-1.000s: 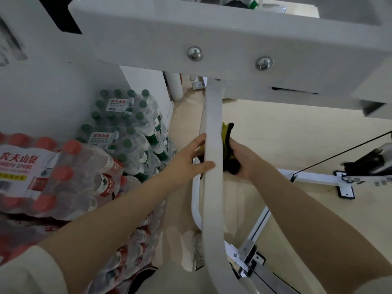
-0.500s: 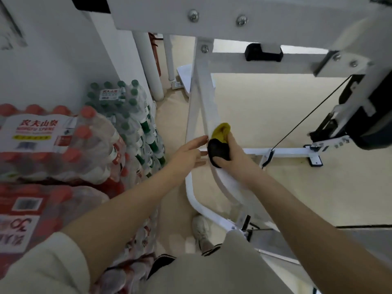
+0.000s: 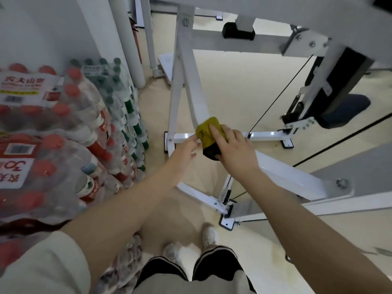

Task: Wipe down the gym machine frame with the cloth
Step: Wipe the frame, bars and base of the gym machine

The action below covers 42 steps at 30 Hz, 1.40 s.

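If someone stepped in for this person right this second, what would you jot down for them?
Right hand: grips the yellow and black cloth, pressed round the white curved frame bar.
Left hand: fingers relaxed, at the bar just left of the cloth; contact is unclear.
Done: cannot be read from the bar's surface; the cloth sits at the bar's bend.
Left: the slanted section below the cloth, the floor crossbar and the rest of the frame.
Water bottle packs are stacked close on the left.
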### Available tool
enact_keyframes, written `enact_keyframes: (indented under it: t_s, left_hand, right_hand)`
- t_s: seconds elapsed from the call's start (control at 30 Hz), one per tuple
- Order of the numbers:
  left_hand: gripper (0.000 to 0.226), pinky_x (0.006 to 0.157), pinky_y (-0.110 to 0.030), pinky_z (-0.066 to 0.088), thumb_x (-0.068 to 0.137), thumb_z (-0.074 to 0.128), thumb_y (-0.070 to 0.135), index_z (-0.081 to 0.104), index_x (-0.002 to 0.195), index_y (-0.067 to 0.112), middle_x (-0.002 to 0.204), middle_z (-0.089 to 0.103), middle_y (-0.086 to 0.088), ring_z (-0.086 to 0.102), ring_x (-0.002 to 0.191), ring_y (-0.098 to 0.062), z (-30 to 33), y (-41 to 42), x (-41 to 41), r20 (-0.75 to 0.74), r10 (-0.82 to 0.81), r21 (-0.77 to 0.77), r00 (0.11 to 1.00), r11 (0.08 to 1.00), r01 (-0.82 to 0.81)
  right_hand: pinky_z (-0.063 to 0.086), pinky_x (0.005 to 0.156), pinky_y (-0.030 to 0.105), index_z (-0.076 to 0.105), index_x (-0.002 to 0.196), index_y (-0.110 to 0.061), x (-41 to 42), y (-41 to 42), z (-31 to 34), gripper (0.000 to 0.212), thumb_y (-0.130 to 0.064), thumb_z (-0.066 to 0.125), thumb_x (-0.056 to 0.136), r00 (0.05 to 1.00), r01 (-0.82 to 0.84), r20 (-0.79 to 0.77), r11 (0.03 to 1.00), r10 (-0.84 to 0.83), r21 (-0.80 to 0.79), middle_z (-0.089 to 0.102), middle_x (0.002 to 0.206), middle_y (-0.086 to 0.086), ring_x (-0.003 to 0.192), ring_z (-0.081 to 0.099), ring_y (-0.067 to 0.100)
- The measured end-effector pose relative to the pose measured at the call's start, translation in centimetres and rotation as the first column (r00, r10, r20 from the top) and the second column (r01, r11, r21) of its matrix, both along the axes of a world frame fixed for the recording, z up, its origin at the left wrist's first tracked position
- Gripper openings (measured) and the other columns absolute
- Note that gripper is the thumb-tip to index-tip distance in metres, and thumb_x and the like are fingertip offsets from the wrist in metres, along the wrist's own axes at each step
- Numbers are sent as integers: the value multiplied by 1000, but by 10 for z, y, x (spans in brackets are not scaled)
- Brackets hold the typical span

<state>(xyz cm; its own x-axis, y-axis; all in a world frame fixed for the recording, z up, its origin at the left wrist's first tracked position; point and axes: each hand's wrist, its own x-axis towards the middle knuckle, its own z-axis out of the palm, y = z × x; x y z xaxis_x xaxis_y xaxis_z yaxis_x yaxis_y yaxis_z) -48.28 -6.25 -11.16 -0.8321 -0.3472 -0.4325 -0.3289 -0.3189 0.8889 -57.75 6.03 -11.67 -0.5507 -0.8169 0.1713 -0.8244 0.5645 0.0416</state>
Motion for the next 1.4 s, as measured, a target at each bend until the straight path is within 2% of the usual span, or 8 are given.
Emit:
enact_keyframes:
  t_s: [0.27,0.47,0.67,0.8,0.93,1.1,1.23,1.4]
  left_hand:
    - [58,117,-28,14,97,30,15,9,149,31,154,16,16,17,140,-4,-1,30,-9,0,37,6,999,999,-37]
    - [40,101,-18,29,100,28,21,28,136,39,120,49,26,43,114,7,5,44,-11,-56,131,-1,990,991,-131]
    - [48,117,-31,13,100,25,22,17,147,27,151,24,12,19,140,-7,0,49,-12,-56,215,28,975,976,-214]
    - [42,115,-28,16,101,22,26,27,142,31,141,35,14,32,127,0,-2,48,-8,-71,213,106,975,973,-205]
    - [25,108,-25,26,99,31,29,47,119,29,122,50,14,45,114,-1,-3,41,7,-51,253,131,966,961,-244]
    - [25,105,-30,31,98,37,33,52,115,24,130,53,4,48,115,-9,-25,24,34,52,319,123,946,938,-323]
    - [42,102,-33,33,98,35,33,46,134,14,139,48,-3,48,121,-18,-40,0,60,155,383,146,910,903,-405]
    - [42,108,-36,30,101,31,23,37,139,8,145,40,-7,41,131,-26,-73,-31,72,237,457,191,857,844,-502]
  right_hand:
    - [48,78,39,40,133,-19,-15,100,-16,84,-17,84,62,978,-7,-209,999,-1,-36,59,123,10,101,55,32]
    - [43,93,43,32,140,-23,-11,58,-25,55,-20,45,86,899,-234,-382,972,212,-11,51,137,10,115,40,31]
    - [35,97,45,32,143,-27,-27,135,-40,65,-16,59,84,737,-324,-567,929,366,179,27,148,6,121,39,33]
    - [35,93,45,31,141,-29,-20,101,-38,74,-21,66,76,771,-284,-550,946,322,156,26,146,7,117,38,34]
    - [34,90,41,38,136,-27,-9,46,-30,89,-19,79,58,879,-274,-392,960,273,54,38,137,8,110,42,34]
    - [49,66,35,50,117,-20,1,37,-20,46,-5,51,74,881,-403,-327,904,341,-142,64,112,9,90,48,29]
    - [54,67,41,59,115,-14,42,15,-34,53,10,59,68,841,-454,245,876,482,-163,63,111,12,91,58,35]
    - [43,84,30,44,130,-13,59,-29,-82,40,-3,45,91,597,-2,802,1000,-12,17,55,112,7,104,54,25]
